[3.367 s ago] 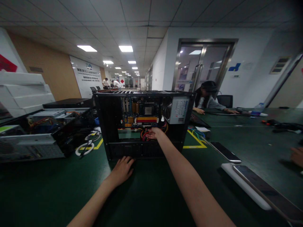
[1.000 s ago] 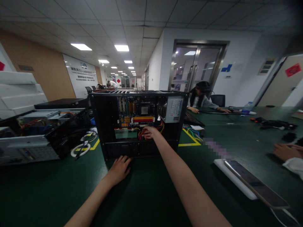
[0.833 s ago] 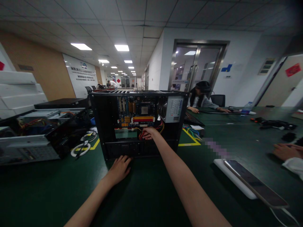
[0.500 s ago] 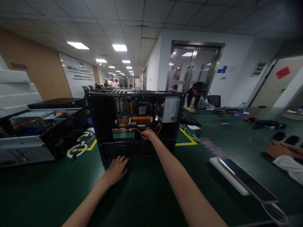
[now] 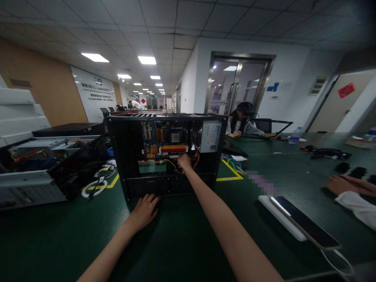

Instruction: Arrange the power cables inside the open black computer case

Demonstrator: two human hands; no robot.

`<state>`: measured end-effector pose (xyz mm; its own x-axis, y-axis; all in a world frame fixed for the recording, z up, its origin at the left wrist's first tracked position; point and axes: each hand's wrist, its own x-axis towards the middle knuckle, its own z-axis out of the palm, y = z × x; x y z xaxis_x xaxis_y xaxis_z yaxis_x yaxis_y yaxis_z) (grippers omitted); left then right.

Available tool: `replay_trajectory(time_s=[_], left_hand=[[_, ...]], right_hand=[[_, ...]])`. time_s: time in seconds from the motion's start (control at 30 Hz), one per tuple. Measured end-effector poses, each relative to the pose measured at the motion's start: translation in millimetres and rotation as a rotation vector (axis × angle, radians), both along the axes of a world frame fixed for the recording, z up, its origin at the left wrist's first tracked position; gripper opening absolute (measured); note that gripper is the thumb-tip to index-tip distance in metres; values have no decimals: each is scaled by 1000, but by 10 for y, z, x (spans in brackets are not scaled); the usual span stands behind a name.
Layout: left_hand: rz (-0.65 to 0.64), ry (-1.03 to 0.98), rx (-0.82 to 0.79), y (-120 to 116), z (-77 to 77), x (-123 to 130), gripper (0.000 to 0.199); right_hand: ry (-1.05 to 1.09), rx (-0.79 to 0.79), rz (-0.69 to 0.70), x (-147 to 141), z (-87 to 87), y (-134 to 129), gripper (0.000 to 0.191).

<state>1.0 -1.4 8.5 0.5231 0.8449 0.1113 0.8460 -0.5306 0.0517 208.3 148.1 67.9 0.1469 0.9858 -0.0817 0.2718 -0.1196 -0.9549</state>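
Note:
An open black computer case [image 5: 167,186] stands upright in front of me. Inside it are a motherboard [image 5: 175,138] with red and yellow memory slots, and a silver power supply [image 5: 210,136] at upper right. My right hand [image 5: 184,161] reaches in below the memory slots, its fingers curled together; whatever they grip is hidden. A thin yellow cable [image 5: 169,161] runs beside the fingertips, and more coloured wires [image 5: 196,158] hang just right of the hand. My left hand [image 5: 146,210] lies on the green table with fingers spread, tips near the case's bottom edge.
Another opened computer case [image 5: 32,184] and a coiled white cable [image 5: 94,188] sit left. At right lie a phone [image 5: 305,221] on a white box and black cables [image 5: 326,152]. Across the table a person holds a dark frame [image 5: 279,129]; another person's hands [image 5: 342,184] show at far right.
My right hand has risen slightly inside the case, baring more of the yellow cable below it. My left hand has stayed put. The person across has lifted the dark frame.

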Motion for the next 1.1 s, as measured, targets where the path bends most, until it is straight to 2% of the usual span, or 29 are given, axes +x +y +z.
replay_trajectory(time_s=[0.1,0.2,0.37,0.6,0.8,1.1], left_hand=[[-3,5,-2,-1,7,-1,40],[-2,0,-5,0,6,-6,40],[-11,-11,-3,2,-6,-10,40],[0,9,3,5,-1,4,39],[-19,-7,13,6,-15,-11,40],[-21,-8,13,10,-17,-17,40]], right_hand=[[46,58,-51,2,24,-29,14],[-55,99,-64,10,39,-79,13],[-347,141,-7,63,100,-236,12],[-796,237,-26,185,239,-613,16],[-1090,299,34,245,216,-964,19],[-1172,313,23,334,107,-1148,19]])
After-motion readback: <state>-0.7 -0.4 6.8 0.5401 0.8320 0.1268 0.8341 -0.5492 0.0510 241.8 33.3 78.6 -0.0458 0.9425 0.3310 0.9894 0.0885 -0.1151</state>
